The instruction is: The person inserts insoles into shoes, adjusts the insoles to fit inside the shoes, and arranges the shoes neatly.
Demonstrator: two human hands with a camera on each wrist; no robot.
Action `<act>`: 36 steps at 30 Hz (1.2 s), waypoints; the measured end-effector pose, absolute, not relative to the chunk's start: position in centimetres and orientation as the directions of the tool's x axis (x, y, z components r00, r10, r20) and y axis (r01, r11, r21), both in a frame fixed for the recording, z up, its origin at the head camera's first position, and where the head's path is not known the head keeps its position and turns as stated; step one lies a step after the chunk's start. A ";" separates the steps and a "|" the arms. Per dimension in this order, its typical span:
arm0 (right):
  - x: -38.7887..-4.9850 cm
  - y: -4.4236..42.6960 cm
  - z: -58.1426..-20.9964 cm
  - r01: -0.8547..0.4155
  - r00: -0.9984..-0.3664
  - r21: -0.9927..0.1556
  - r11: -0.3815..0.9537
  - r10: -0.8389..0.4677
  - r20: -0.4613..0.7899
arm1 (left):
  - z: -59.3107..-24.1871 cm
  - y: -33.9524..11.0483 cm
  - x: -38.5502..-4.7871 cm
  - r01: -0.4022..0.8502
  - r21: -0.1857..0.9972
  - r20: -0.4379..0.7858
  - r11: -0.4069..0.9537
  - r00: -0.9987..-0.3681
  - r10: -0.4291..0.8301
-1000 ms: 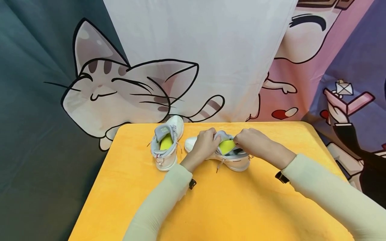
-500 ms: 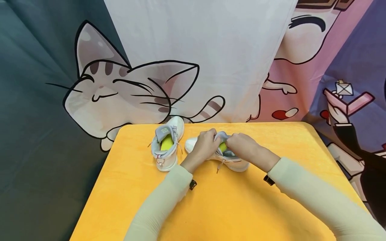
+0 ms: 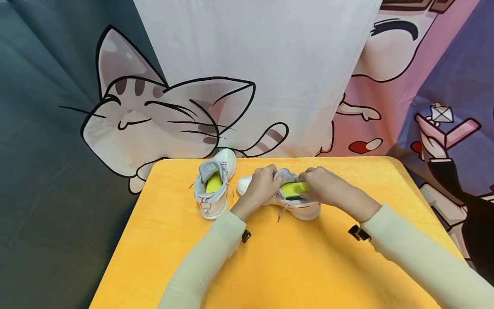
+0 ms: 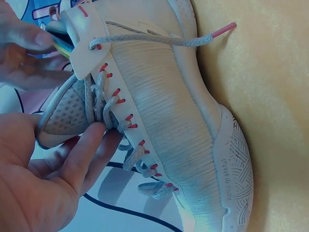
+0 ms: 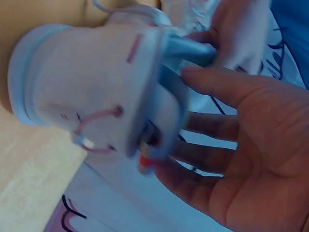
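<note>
A white lace-up sneaker (image 3: 305,211) lies lengthwise on the table, toe to the left. My left hand (image 3: 263,182) pinches its padded tongue (image 4: 65,113) between thumb and fingers, holding the opening wide. At the heel side, my right hand (image 3: 324,185) grips a yellow-green insole (image 3: 293,189), whose visible part sits in the shoe's opening. The insole's front end is hidden inside the shoe. In the right wrist view the right fingers (image 5: 207,157) curl behind the heel collar, and that view is blurred.
To the left stands the matching sneaker (image 3: 213,206), toe pointing away, with a yellow-green insole (image 3: 213,183) inside. Both rest on a yellow-covered table (image 3: 270,266). A cartoon-printed cloth (image 3: 270,64) hangs behind the table's far edge.
My right hand moved left into the opening, then back right toward the heel; more of the insole shows now than half a second ago. The left hand stays on the tongue.
</note>
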State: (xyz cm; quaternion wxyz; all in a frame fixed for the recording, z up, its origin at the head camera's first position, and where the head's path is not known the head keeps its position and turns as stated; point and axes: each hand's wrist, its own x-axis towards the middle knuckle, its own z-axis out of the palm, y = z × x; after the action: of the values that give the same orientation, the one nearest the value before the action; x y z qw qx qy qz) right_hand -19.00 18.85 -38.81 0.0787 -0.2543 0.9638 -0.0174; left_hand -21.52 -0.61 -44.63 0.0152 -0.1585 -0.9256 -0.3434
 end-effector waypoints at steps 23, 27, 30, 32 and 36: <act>-20.7 18.2 -40.1 -0.419 -0.864 -0.135 0.898 -0.440 -0.242 | -44.7 -0.8 -21.5 0.302 0.643 0.147 0.704 -0.950 0.274; -20.9 17.4 -41.0 -0.471 -0.849 -0.125 0.873 -0.487 -0.206 | -44.7 -0.8 -21.6 0.307 0.642 0.154 0.702 -0.949 0.274; -20.9 17.1 -41.4 -0.491 -0.844 -0.111 0.864 -0.504 -0.185 | -44.8 -0.7 -21.6 0.315 0.640 0.158 0.701 -0.947 0.281; -20.9 17.0 -41.5 -0.486 -0.848 -0.105 0.868 -0.497 -0.182 | -44.8 -0.7 -21.5 0.316 0.636 0.159 0.704 -0.946 0.281; -20.8 16.8 -41.3 -0.461 -0.859 -0.102 0.882 -0.472 -0.198 | -44.8 -0.7 -21.5 0.311 0.629 0.163 0.712 -0.949 0.270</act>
State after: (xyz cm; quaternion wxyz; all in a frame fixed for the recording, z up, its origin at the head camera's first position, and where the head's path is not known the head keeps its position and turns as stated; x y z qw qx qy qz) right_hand -20.80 16.80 -41.33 0.1091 -0.2419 0.9638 -0.0253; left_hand -21.53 -0.73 -44.83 0.0296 -0.1571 -0.9248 -0.3452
